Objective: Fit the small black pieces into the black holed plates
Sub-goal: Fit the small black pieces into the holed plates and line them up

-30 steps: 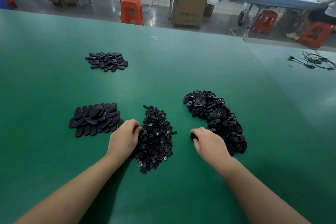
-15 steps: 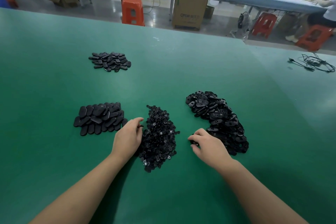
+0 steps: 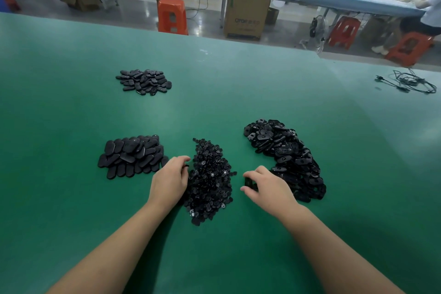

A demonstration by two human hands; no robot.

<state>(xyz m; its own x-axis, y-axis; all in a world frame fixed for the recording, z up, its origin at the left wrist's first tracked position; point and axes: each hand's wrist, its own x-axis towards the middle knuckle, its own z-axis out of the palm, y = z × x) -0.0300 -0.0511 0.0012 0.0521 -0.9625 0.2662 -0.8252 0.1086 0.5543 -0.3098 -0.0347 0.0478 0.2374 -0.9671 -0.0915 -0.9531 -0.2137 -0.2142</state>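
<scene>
Hands at work over green table (image 3: 71, 198), four black heaps on it. Left hand (image 3: 170, 180) sits at the 9 o'clock edge of the central heap of small black pieces (image 3: 210, 181); thumb and forefinger are curled and pinch one small black piece (image 3: 186, 165) at the fingertips. Right hand (image 3: 268, 186) lies at 3 o'clock from that heap, between it and the heap of black holed plates (image 3: 286, 155); its fingers are curled round one dark plate (image 3: 249, 183), mostly hidden by the fingers, so its holes cannot be made out. The holed-plate heap runs from 1 o'clock of the central heap down to 3 o'clock, touching the right hand's knuckle side. Stack of smooth oval black covers (image 3: 131, 156) at 9 o'clock of the left hand, just beside it but apart. Smaller flat heap of black oval parts (image 3: 144, 82) at 11 o'clock, well apart from the rest. Tangle of black cable (image 3: 410, 82) at 2 o'clock near the table's far right. Beyond the far edge: orange stool (image 3: 172, 16), cardboard box (image 3: 245, 15).
</scene>
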